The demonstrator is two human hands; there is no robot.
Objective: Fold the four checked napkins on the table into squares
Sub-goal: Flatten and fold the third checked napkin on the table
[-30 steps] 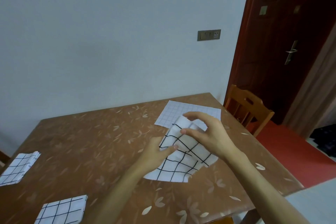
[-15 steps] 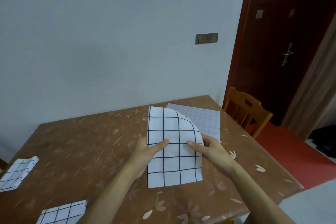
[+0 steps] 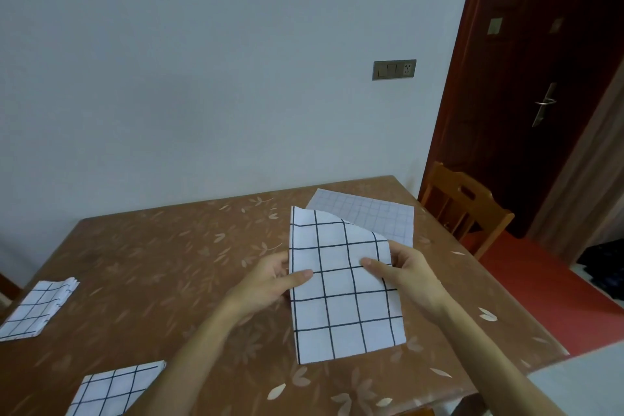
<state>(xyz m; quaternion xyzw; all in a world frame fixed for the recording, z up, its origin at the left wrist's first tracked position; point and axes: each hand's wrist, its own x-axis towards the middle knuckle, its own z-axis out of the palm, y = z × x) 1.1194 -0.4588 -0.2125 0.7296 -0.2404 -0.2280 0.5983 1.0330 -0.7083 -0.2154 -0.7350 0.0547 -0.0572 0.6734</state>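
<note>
Both hands (image 3: 266, 284) pinch napkin (image 3: 344, 300) sides, long axis pointing away.

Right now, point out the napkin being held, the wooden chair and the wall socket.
napkin (image 3: 341, 300), head view, middle of the cloth
chair (image 3: 467, 194), head view, top rail of the backrest
wall socket (image 3: 394, 70), head view, centre of the plate

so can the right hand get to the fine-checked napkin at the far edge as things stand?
Probably yes. The fine-checked napkin lies flat just beyond the right hand with nothing between them, but that hand is busy pinching the held napkin and would have to let go first.
</note>
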